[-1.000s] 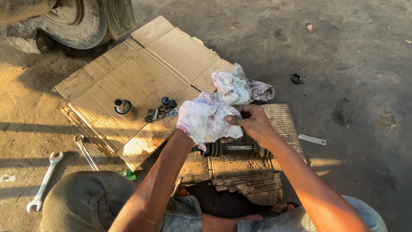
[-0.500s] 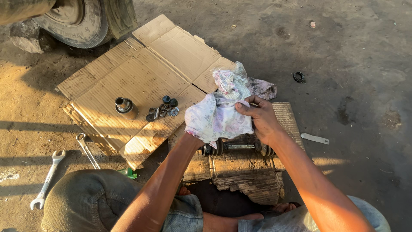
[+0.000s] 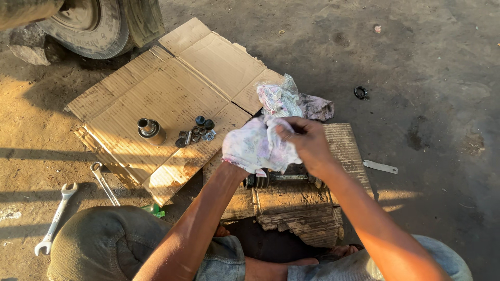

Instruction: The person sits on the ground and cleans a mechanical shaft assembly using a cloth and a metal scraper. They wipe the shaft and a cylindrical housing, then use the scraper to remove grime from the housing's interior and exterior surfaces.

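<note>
A pale flowered rag (image 3: 258, 143) is bunched over my left hand (image 3: 237, 156), which is almost wholly hidden inside the cloth. My right hand (image 3: 307, 143) pinches the rag's upper edge from the right. The rag's loose tail (image 3: 284, 99) trails away across the cardboard. Just below both hands a dark metal shaft (image 3: 284, 178) lies across a worn wooden block (image 3: 297, 208).
A flattened cardboard sheet (image 3: 156, 93) carries a metal sleeve (image 3: 151, 130) and several small nuts (image 3: 198, 132). Two spanners (image 3: 54, 218) (image 3: 104, 182) lie on the dirt at left. A tyre (image 3: 99, 26) stands top left. A black ring (image 3: 360, 92) and a flat metal strip (image 3: 380, 166) lie at right.
My right hand has shifted slightly left and down on the rag, and the cloth has bunched tighter over my left hand. Everything on the ground stays put.
</note>
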